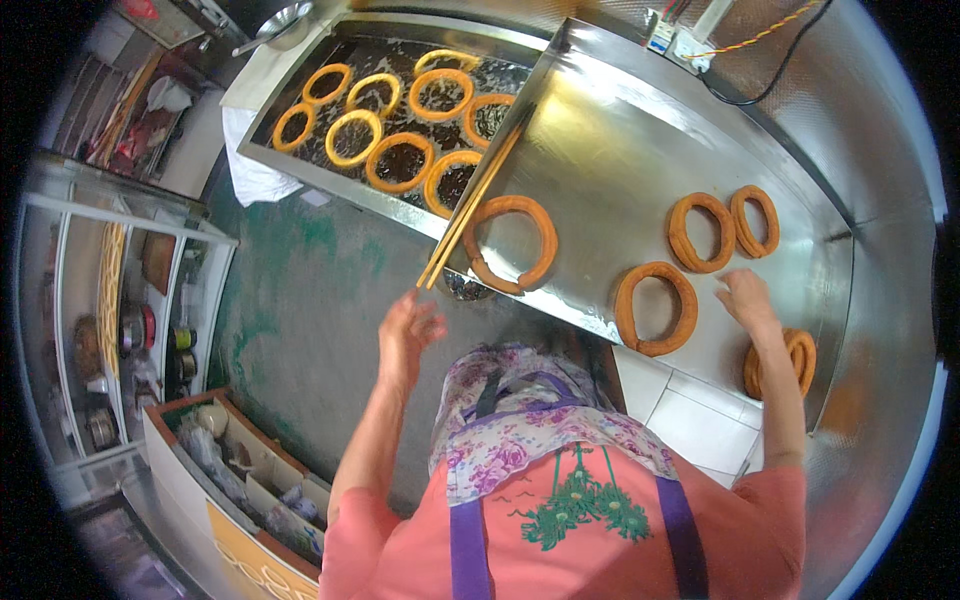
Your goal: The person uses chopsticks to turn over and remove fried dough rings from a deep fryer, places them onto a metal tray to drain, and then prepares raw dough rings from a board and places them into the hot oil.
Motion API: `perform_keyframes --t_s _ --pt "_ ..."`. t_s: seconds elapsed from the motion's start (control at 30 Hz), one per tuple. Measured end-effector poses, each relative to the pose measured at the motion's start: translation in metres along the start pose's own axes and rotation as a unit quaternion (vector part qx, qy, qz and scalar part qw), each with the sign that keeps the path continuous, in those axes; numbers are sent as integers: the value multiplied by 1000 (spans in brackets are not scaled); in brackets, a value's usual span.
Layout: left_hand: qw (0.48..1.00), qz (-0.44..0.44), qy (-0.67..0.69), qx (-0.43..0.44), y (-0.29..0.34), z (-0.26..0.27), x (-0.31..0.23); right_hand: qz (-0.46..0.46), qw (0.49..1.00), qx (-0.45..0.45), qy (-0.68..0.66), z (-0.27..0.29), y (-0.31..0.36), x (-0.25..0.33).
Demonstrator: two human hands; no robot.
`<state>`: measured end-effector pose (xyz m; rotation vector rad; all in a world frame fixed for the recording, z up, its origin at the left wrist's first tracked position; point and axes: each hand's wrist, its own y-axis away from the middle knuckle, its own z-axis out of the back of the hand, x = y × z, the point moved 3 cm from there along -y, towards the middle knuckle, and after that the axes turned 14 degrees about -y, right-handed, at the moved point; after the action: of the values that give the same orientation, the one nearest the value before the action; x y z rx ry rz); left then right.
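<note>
Two long wooden chopsticks (470,215) lie slanted across the near left corner of the metal tray (590,150). Just below their near ends is my left hand (402,335), its fingers loosely bent and apart, holding nothing. My right hand (745,298) hovers over the tray's right part with fingers half curled and nothing visible in them. Close to it are fried dough rings: one (690,310) to its left, another (675,230) above, and a third (773,225) behind. More rings (808,360) are partly covered by my right forearm. A larger ring (548,240) lies beside the chopsticks.
Left of the tray, an oil fryer (340,185) holds several paler dough rings (402,162). A white cloth (250,160) hangs from its left side, near a metal bowl (287,22). Shelves (140,310) and an open drawer (250,470) stand at left; a black cable (770,95) hangs behind the tray.
</note>
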<state>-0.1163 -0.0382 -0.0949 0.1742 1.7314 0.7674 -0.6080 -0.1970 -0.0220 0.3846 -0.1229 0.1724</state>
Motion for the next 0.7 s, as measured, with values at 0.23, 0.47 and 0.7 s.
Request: perform_keyframes --t_s 0.23,0.47,0.7 --pt "994 2 -96 61 -41 -20 -56 402 868 -176 -232 16 -33 232" --pt "997 19 -48 55 -42 -30 -88 441 873 -158 -138 -20 -86 361" --pt "924 24 41 379 -31 16 -149 424 852 -293 -96 24 -111 373"
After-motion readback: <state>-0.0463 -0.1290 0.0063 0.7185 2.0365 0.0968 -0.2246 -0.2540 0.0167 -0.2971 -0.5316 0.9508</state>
